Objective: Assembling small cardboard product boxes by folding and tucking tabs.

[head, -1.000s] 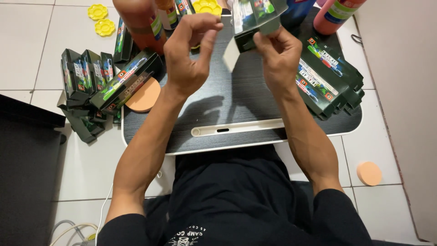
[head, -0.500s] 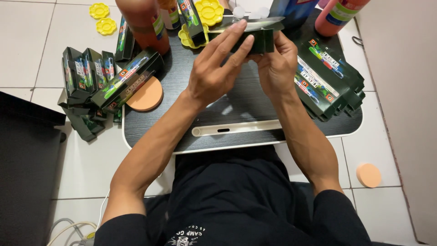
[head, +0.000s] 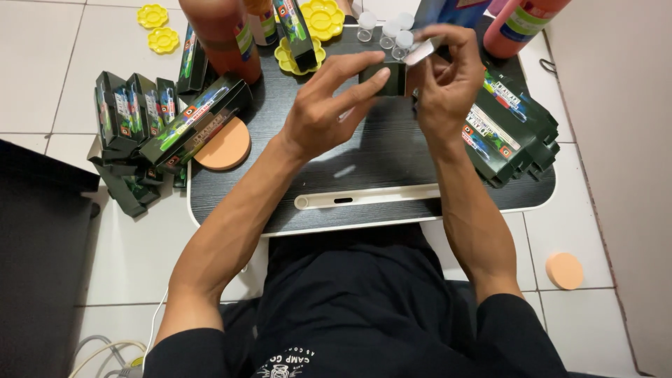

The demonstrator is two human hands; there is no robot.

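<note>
I see small dark green cardboard box [head: 389,78] held above dark wood-grain bench [head: 364,175], long axis left-right. Left hand [head: 329,112] fingers pinch near end; right hand [head: 448,84] fingers grip far end, white flap [head: 422,51] at its fingertips.

Bare strip of dark lap table [head: 364,175] below hands: open passage. Left blocked by dark green cartons [head: 175,126] and orange sponge disc [head: 222,145]. Right blocked by carton stack [head: 514,136]. Far edge crowded: paint bottles [head: 224,35], yellow palettes [head: 318,21], small vials [head: 392,31].
</note>
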